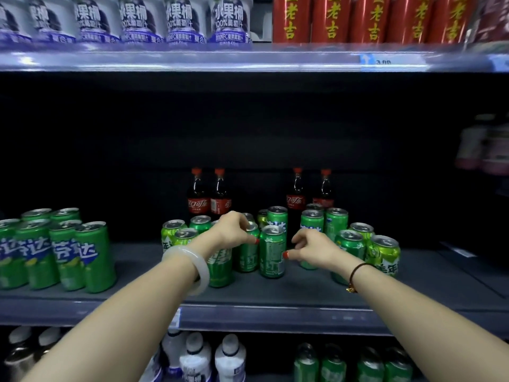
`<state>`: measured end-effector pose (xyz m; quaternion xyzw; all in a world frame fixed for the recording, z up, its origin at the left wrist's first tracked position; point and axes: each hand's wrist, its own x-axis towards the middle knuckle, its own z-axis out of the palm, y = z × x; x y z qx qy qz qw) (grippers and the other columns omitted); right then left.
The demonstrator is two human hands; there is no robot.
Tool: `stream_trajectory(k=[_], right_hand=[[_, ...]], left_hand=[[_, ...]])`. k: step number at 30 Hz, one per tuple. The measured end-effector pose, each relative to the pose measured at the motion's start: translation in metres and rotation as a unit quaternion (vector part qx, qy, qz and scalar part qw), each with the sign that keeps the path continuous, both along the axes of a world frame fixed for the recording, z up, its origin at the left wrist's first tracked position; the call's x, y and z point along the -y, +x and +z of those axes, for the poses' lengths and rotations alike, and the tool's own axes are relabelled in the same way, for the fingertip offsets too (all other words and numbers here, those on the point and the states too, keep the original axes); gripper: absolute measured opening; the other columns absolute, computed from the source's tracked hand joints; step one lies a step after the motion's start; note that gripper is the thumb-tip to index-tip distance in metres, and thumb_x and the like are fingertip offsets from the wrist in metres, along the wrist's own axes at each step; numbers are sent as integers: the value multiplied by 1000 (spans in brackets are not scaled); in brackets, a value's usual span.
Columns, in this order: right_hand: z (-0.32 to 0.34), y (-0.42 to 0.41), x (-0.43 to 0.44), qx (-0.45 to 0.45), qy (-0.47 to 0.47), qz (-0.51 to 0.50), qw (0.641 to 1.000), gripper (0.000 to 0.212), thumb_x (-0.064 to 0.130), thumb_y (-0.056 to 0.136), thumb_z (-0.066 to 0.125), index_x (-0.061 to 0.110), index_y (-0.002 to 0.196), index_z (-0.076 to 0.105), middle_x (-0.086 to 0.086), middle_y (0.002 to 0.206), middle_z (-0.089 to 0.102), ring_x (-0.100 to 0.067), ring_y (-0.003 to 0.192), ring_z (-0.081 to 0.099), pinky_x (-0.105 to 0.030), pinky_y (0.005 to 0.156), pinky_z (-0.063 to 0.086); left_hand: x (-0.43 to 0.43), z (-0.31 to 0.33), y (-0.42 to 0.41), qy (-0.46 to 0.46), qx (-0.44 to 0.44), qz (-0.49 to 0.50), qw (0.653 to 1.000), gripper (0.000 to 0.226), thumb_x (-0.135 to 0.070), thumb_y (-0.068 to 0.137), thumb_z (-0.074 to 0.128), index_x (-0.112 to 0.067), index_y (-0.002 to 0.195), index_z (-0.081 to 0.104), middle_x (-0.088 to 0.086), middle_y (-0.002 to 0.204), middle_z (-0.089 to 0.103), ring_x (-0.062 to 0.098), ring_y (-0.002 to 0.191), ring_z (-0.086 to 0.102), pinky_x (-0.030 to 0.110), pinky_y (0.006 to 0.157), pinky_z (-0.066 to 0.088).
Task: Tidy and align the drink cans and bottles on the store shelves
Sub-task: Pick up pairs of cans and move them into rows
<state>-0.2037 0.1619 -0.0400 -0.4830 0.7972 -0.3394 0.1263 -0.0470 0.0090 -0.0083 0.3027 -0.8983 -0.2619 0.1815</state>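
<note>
On the dark middle shelf [303,295] a loose cluster of green soda cans stands in uneven rows. My left hand [235,230] reaches in from above, its curled fingers gripping the top of one green can [248,257] in the cluster's middle. Just right of it stands another green can [272,255]. My right hand [312,248] is beside that can with its fingers curled, and a fingertip touches the can's right side. Whether it grips the can is not clear. More green cans [382,252] stand tilted on the right. Behind the cluster stand cola bottles [197,194] with red caps.
A tight group of green cans [63,252] fills the shelf's left end. The upper shelf carries white juice bottles [181,20] and red cans [371,20]. Below are white bottles [230,357] and green bottles [333,365]. Bare shelf lies in front of the cluster.
</note>
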Motion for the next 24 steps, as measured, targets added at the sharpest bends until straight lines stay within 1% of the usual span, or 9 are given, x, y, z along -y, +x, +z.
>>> stream_trajectory(k=[3,6,8,10,12,15,18,21,24], right_hand=[[2,-7,12,-1,1,2,1000,47,34,76,74,12,111,53,2,81,60,-11,70,58,-27,68,49],[3,-13,27,-16,17,1,1000,55,41,75,73,14,117,50,0,91,60,-13,79,57,-30,74,51],[1,-15,37,-7,21,3,1000,63,45,74,73,14,123,46,1,97,57,-12,84,56,-25,68,47],[-2,-16,45,-4,25,6,1000,68,48,73,73,15,126,44,6,97,53,-8,85,54,-20,65,44],[-5,-18,51,-6,28,3,1000,70,51,72,73,17,126,44,7,104,51,-11,93,54,-23,72,45],[-9,-23,60,1,21,-2,1000,66,52,70,74,19,120,47,5,111,52,-13,100,53,-25,79,45],[-11,-25,65,4,18,1,1000,56,52,67,75,22,107,48,4,106,56,-11,95,54,-25,75,46],[-11,-27,66,17,13,4,1000,55,49,66,77,20,103,50,7,100,56,-11,92,55,-28,79,48],[-11,-28,66,32,1,9,999,52,47,64,79,20,98,50,10,94,55,-3,84,52,-22,68,45]], left_hand=[[15,5,-7,-10,1,13,1000,51,-28,73,80,-8,115,59,6,112,62,18,99,58,26,81,48],[31,5,-13,-8,15,27,999,58,-27,72,80,-8,121,56,7,119,60,20,105,57,26,84,47],[42,2,-15,1,20,33,999,62,-27,71,81,-7,124,55,8,124,58,22,110,56,26,85,46],[49,-2,-19,21,24,34,999,68,-29,71,81,-6,128,53,9,128,57,23,115,55,26,88,45],[54,-7,-23,38,22,30,999,72,-29,70,81,-6,131,50,10,132,55,24,120,53,28,93,43],[58,-12,-29,45,29,28,998,75,-32,69,82,-8,133,50,8,135,54,23,122,51,30,99,42],[62,-18,-34,32,46,35,998,74,-38,67,82,-13,131,53,8,135,52,23,122,50,37,104,42],[65,-26,-35,22,43,49,998,72,-44,67,80,-21,130,54,7,135,46,25,125,43,38,106,38],[66,-29,-36,18,40,50,998,68,-46,66,80,-23,126,58,4,132,48,24,124,41,37,104,38]])
